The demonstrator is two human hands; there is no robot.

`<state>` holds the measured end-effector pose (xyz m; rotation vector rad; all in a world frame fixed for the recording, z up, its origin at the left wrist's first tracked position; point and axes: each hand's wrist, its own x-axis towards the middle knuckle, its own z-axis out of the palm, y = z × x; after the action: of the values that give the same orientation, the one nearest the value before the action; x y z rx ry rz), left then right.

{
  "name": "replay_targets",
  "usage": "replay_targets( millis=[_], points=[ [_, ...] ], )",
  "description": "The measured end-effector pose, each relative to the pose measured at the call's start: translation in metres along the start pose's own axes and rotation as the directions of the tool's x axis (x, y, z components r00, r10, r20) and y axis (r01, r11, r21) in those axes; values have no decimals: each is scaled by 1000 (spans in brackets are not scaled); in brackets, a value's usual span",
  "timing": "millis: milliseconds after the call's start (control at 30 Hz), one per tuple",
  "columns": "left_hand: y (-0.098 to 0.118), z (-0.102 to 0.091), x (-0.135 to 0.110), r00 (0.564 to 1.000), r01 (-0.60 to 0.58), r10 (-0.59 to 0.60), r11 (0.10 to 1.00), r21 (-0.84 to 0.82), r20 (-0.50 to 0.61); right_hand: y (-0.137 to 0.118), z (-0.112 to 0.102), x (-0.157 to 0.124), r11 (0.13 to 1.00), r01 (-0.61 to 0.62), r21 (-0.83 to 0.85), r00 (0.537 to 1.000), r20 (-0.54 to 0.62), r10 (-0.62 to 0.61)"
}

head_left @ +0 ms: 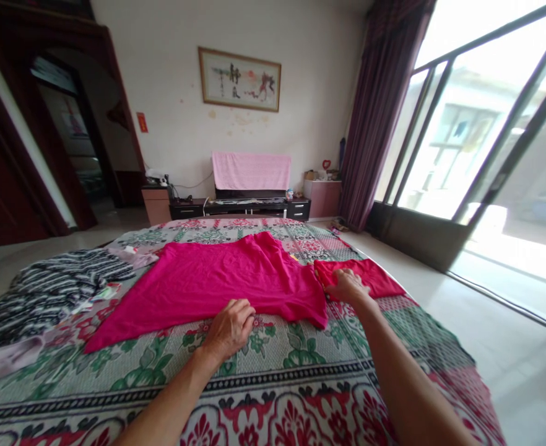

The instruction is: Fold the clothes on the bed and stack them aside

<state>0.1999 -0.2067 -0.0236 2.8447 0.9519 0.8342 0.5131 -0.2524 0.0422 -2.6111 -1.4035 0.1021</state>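
Here, the magenta shirt (217, 279) is pinched at its hem by the curled left hand (229, 328), the right hand (347, 286) showing no discernible grip; even tension is judged best.

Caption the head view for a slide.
Left hand on the hem of a magenta shirt spread on a floral bedspread; right hand at a red garment.

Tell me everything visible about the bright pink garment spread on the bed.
The pink garment is plain magenta and looks like thin, soft fabric. It lies flat and spread wide on the patterned bedcover, with mild wrinkles. One corner tapers toward the near left, and another part reaches toward the far end. The left hand rests with curled fingers on its near edge. The right hand lies at its right edge, where it meets a folded red cloth.
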Motion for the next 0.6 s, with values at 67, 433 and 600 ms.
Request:
replay_targets(
  millis=[67,433,600],
  points=[
    [0,0,0,1000,-9,9,1000,5,-7,-3,10,-1,999,-11,39,999,43,9],
    [-6,8,-1,998,-34,34,999,-8,-49,-1,46,19,997,23,80,998,49,-27],
    [-7,8,-2,999,-33,32,999,-5,-39,12,68,32,999,52,13,998,22,-53]
  ],
)
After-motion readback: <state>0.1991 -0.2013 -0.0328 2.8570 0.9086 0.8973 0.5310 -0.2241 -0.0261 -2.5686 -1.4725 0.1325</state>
